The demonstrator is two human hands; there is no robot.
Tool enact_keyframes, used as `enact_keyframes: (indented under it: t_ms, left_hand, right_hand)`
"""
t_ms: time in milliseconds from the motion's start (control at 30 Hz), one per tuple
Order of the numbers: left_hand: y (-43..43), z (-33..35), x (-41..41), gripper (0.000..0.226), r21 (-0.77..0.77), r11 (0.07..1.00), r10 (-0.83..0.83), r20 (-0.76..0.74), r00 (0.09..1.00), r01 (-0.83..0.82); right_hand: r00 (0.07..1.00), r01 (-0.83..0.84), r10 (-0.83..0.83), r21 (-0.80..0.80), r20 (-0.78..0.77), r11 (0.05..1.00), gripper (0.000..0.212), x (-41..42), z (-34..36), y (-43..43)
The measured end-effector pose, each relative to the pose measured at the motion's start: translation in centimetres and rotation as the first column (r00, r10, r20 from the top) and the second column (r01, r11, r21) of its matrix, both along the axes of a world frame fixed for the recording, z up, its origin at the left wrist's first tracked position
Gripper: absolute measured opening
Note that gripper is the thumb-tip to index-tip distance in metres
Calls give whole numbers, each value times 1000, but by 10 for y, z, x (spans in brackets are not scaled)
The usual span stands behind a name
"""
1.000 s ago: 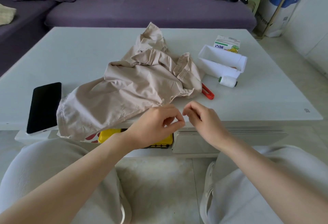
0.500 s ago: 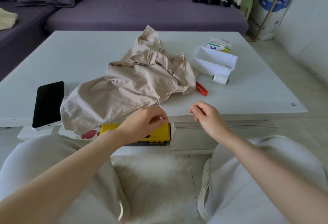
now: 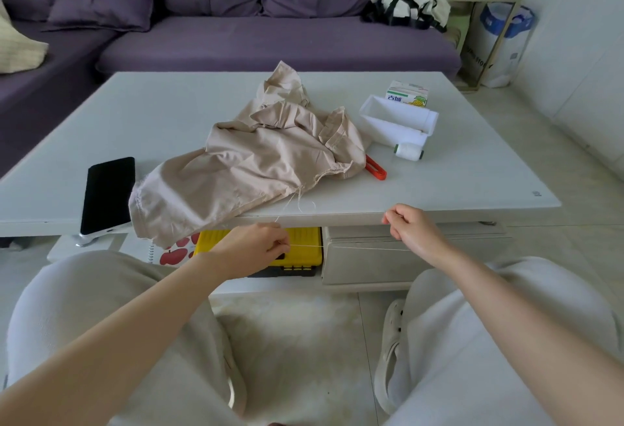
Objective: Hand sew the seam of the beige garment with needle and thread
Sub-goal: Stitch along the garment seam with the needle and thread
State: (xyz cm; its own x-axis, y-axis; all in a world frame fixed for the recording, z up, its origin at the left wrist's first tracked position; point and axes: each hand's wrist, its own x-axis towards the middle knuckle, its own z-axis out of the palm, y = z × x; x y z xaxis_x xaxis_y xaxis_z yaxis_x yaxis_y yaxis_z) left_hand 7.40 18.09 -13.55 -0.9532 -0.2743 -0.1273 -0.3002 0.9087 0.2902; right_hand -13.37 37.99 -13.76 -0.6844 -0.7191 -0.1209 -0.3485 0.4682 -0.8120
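Head view shows the garment point(image 3: 256, 168) crumpled at the middle of the surface point(image 3: 169, 114), with one raw hem hanging over the near edge at 7 o'clock. It is thin beige cloth that looks light and limp, so it will likely bunch and slide on the glossy top unless it is pinned down. The best hold is probably on the doubled seam edge near 6 o'clock, where loose ends trail. The thread point(image 3: 337, 247) leaves that corner in a slack loop, drops to the left hand point(image 3: 260, 246), then runs taut to the right hand point(image 3: 413, 228) at 3 o'clock of it. It is fine, pale and hard to see, and I judge it prone to tangling or snapping under a jerk. The left fingers point(image 3: 285, 245) are pressed together, pinching the thread. The right ones are curled, with thumb and forefinger closed at the tip. The needle is too small to make out, so I cannot tell whether it sits there. Both hands hang below the surface edge, above the knees, with open room to draw out sideways. A yellow box point(image 3: 304, 256) sits just behind them on the shelf. On top, red snips point(image 3: 376, 168) touch the garment at 3 o'clock, with a spool point(image 3: 409, 151) and tray point(image 3: 398, 118) beyond. A phone point(image 3: 108, 194) lies at 9 o'clock, close to the hem.
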Motion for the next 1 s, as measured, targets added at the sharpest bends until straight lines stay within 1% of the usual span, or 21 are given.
enact_keyframes:
  t_ms: [67,133,233,300,400,467,500,567,633,767,900,1000]
  left_hand:
    - [11,4,2,27,9,1000,-18,-2,1000,18]
    - [29,9,2,28,29,998,-60,-47,997,62]
    - [59,16,-4,25,53,987,-141,-141,980,150]
    - [72,18,-10,25,64,981,-171,-182,968,186]
    - [75,21,-16,25,64,984,-150,-218,964,168]
    - [70,23,-17,24,71,991,-95,-241,966,115]
    - [66,25,-18,25,72,994,-62,-248,967,83]
    - [53,29,-17,24,77,997,2,-241,970,17]
    - [37,32,-15,23,85,996,57,-232,971,-39]
    - [8,34,-13,21,47,993,118,-246,962,-110]
    - [-6,34,-12,21,46,982,190,-265,945,-185]
    - [1,33,-9,18,79,982,186,-290,939,-171]
  right_hand:
    - [999,-21,20,34,25,999,27,3,0,3]
    - [988,-81,76,35,136,996,26,11,4,4]
    - [937,-192,180,12,298,981,25,27,11,1]
    - [903,-227,207,9,377,974,24,35,12,-1]
    - [844,-314,250,61,475,947,23,42,14,-3]
    - [796,-385,290,75,531,920,23,44,16,-2]
    - [787,-390,293,70,543,918,23,46,17,-1]
    - [802,-351,282,34,526,936,22,48,19,-1]
    - [833,-269,248,-31,494,963,21,45,17,-1]
    - [907,-32,76,-112,415,993,23,31,11,1]
    - [945,138,-114,-59,305,989,28,18,0,3]
    - [962,189,-180,-24,204,982,30,10,-7,3]
